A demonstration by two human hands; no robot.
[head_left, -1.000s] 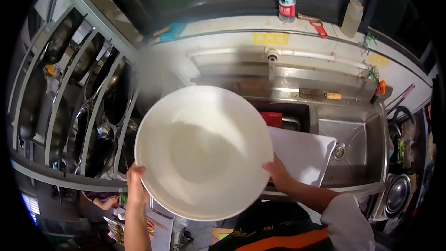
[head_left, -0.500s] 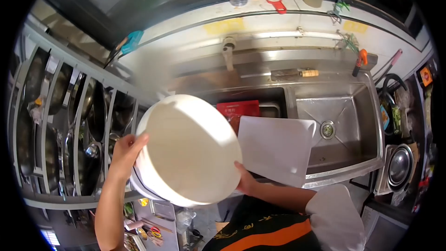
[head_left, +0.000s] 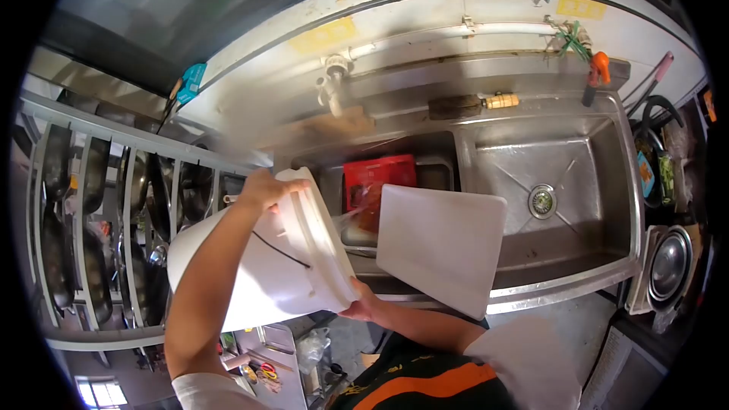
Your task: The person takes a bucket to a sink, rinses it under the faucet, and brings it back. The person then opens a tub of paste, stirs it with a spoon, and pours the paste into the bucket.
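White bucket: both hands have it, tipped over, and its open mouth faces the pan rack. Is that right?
Not quite. The head view shows the mouth of the white bucket facing away from the pan rack, toward the sink basin with the red package. The rest stands: left hand and right hand both hold it, tipped over.

A dark window (head_left: 159, 26) tops a pale wall (head_left: 410, 19) near a grey rack (head_left: 144, 135).
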